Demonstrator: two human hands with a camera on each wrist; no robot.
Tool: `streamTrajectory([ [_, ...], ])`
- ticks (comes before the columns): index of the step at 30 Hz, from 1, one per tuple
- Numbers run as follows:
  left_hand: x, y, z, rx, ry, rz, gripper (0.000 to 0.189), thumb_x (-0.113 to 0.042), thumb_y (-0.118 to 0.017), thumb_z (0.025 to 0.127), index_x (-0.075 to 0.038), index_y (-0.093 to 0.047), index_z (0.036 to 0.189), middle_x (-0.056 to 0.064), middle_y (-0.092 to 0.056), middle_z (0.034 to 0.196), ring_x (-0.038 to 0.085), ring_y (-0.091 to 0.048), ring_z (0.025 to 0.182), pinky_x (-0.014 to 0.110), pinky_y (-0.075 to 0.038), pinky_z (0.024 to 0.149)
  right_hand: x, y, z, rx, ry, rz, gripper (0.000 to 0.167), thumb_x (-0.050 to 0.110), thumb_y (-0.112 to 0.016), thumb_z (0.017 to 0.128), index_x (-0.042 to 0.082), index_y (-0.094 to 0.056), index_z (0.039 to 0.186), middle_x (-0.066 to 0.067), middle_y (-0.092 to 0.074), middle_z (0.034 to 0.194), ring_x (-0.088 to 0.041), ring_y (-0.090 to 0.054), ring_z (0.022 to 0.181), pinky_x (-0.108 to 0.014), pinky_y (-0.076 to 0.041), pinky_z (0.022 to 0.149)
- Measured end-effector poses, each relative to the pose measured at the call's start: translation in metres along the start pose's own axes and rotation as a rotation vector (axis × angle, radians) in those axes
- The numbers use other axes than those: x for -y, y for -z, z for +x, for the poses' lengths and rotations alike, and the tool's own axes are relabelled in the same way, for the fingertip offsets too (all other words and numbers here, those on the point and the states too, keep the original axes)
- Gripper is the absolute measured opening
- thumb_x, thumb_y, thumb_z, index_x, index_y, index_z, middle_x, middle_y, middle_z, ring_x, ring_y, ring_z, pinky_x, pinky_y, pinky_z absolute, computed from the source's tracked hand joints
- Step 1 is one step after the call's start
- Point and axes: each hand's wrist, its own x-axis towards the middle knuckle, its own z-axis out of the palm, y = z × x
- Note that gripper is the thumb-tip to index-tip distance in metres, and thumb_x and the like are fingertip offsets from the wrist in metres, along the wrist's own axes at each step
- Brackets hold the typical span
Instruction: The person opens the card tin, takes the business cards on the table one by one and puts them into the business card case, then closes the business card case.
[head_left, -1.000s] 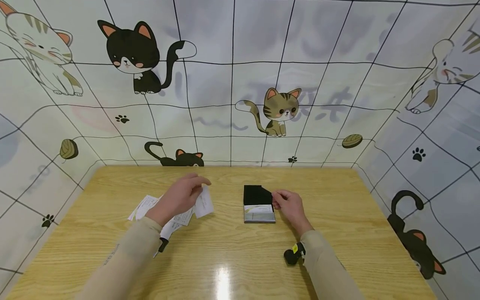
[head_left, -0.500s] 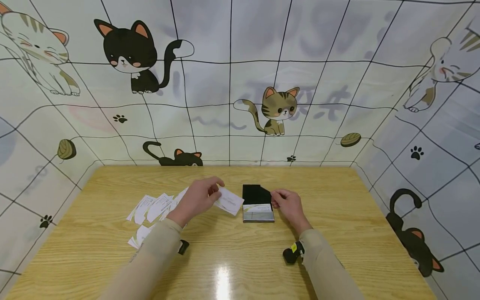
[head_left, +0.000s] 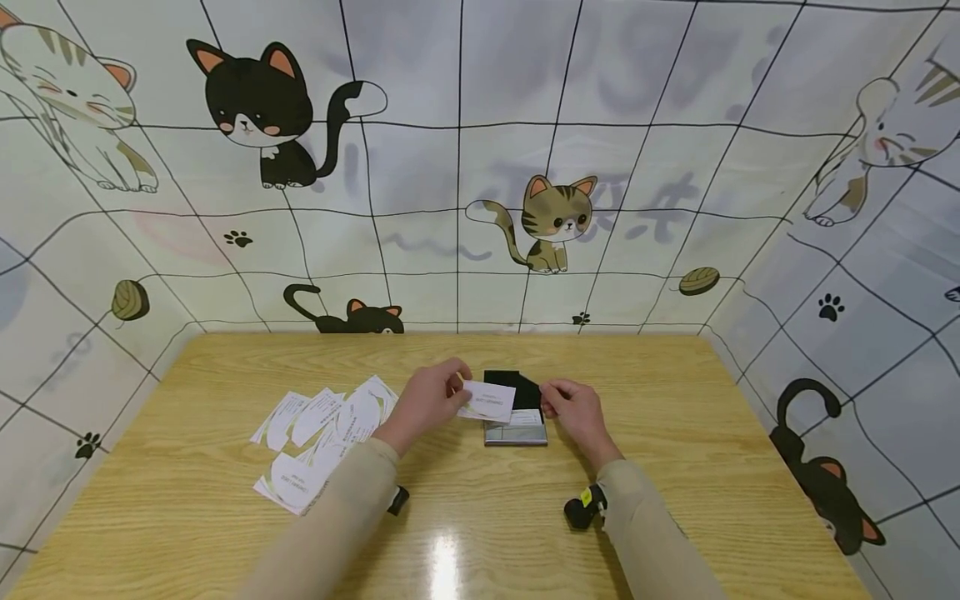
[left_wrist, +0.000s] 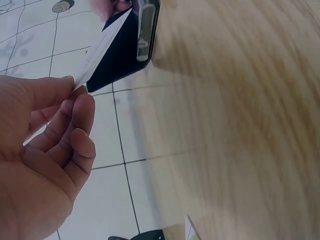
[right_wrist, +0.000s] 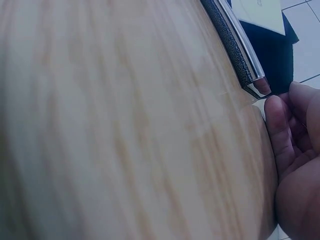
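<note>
Left hand (head_left: 425,404): pinches one card (head_left: 489,402)
Right hand (head_left: 580,414): pinches one lid's (head_left: 529,392) edge
Loose cards (head_left: 318,416): several, overlapping
Change: held card farther right, over case (head_left: 516,436)

A wooden table (head_left: 472,492) bears scattered white cards (head_left: 352,421) and an open card case (head_left: 516,436).

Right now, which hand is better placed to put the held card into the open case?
Probably the left hand: it pinches the card right at the open case, while the right hand holds the black lid's edge.
</note>
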Motion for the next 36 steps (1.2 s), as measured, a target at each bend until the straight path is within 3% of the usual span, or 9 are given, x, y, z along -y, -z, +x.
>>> streamTrajectory([
  [12, -0.006, -0.022, 0.011, 0.024, 0.012, 0.030, 0.014, -0.012, -0.074, 0.094, -0.012, -0.064, 0.104, -0.001, -0.068, 0.082, 0.010, -0.056, 0.067, 0.029, -0.049, 0.064, -0.001, -0.002, 0.001, -0.001, 0.018, -0.007, 0.020, 0.012, -0.066, 0.102, -0.004, -0.075, 0.095, -0.005, -0.067, 0.074, -0.011, -0.060, 0.066, -0.021, -0.051, 0.062],
  [20, -0.005, -0.029, 0.015, 0.045, 0.011, 0.005, 0.014, -0.010, -0.074, 0.094, -0.011, -0.064, 0.103, -0.001, -0.065, 0.080, 0.009, -0.053, 0.062, 0.027, -0.046, 0.061, 0.000, -0.001, -0.001, 0.003, -0.002, -0.016, 0.019, 0.013, -0.064, 0.103, -0.003, -0.076, 0.100, -0.006, -0.067, 0.076, -0.014, -0.061, 0.068, -0.022, -0.052, 0.064],
  [36, 0.003, -0.044, 0.024, 0.075, 0.002, 0.055, 0.016, -0.011, -0.075, 0.094, -0.010, -0.061, 0.102, -0.001, -0.064, 0.081, 0.013, -0.053, 0.066, 0.029, -0.046, 0.065, -0.002, -0.001, -0.001, -0.009, -0.014, 0.002, 0.019, 0.011, -0.064, 0.103, -0.004, -0.076, 0.105, -0.009, -0.070, 0.081, -0.012, -0.063, 0.070, -0.023, -0.055, 0.064],
])
